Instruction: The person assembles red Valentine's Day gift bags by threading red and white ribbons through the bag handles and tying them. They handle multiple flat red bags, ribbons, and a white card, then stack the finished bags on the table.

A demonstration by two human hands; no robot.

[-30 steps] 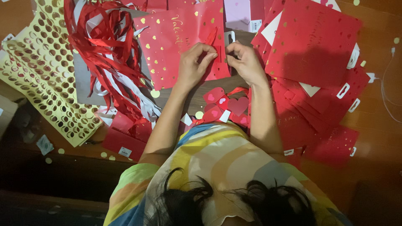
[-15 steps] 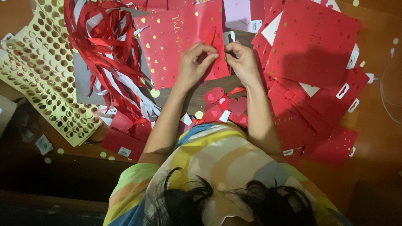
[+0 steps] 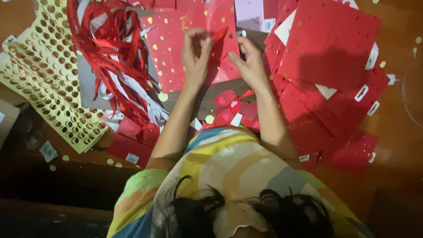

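My left hand (image 3: 196, 53) and my right hand (image 3: 249, 62) are close together over a red sheet with gold dots (image 3: 176, 48). Between their fingertips they pinch a small red paper piece (image 3: 219, 37) that stands up from the sheet. Both hands are closed on it, the left from the left side and the right from below right. Small red heart-shaped cutouts (image 3: 233, 108) lie just below my wrists, near my striped, multicoloured shirt (image 3: 229, 167).
A tangle of red and white ribbon strips (image 3: 115, 57) lies left of the hands. A pale yellow sheet punched full of holes (image 3: 48, 83) lies at far left. Stacked red paper bags with white tags (image 3: 335, 79) cover the right side. Yellow paper dots are scattered on the brown surface (image 3: 396, 132).
Both hands have shifted slightly away from my body, and the small red piece now sticks up more between the fingers. The things around them have stayed put.
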